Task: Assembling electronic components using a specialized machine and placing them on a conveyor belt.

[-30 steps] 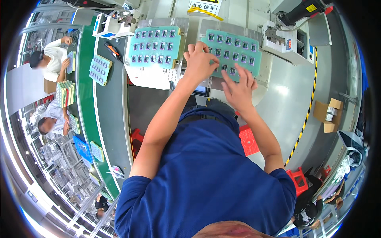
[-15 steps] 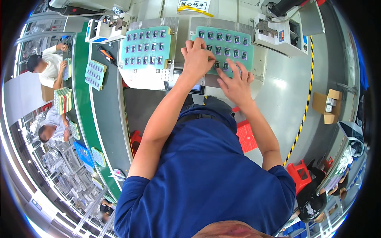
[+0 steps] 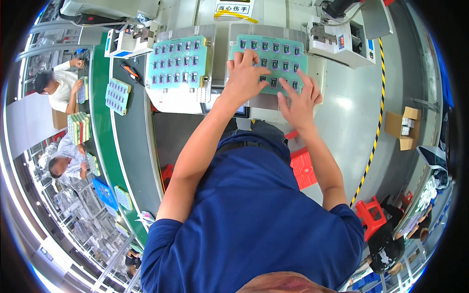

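A pale green tray (image 3: 278,56) holds rows of small dark rectangular parts on the right half of the machine bed. My left hand (image 3: 244,77) rests over its left side, fingers spread, thumb and forefinger apart beside a part in the nearest row. My right hand (image 3: 302,100) hovers at the near right edge of that tray, fingers apart, forefinger pointing at the same row. I see nothing held in either hand, though the left palm is hidden. Left of my hands, a second green tray (image 3: 177,55) carries similar rows of parts.
White machine units stand at the left (image 3: 131,41) and right (image 3: 342,43) of the bed. Another tray (image 3: 117,95) and an orange-black tool (image 3: 130,72) lie on the left bench. Two people work further left. A red stool (image 3: 304,168) and an open carton (image 3: 404,128) stand right.
My right hand has drawn back to the right, away from the parts, and its fingers have opened wider. My left thumb and forefinger have spread apart. The whole view has shifted slightly.
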Demonstrator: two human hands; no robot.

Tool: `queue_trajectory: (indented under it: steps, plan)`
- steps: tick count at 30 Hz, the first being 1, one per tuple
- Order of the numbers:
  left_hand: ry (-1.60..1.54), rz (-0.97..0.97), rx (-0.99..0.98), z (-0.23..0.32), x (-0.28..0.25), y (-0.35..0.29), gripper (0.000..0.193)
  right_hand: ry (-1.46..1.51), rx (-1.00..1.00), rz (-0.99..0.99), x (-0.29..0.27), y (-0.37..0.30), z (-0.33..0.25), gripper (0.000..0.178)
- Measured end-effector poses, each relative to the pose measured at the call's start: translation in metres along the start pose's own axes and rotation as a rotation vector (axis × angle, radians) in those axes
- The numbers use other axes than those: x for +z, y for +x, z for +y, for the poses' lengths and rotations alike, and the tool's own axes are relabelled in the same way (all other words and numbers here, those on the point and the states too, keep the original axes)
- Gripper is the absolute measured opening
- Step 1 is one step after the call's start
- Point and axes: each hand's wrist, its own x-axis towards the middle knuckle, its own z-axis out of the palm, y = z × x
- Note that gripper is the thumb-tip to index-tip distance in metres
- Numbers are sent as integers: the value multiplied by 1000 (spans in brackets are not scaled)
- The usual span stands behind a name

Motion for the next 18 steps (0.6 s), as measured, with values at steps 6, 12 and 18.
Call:
queue_trajectory:
  steps: [6,12,18]
  plan:
    - [17,-32,54,3,16,6,28,41,-40,-89,-2,15,7,25]
    - [55,-5,110,1,22,12,15,49,-79,-103,3,6,10,19]
    - [57,43,122,-5,29,16,8,-84,-155,-42,10,-7,11,21]
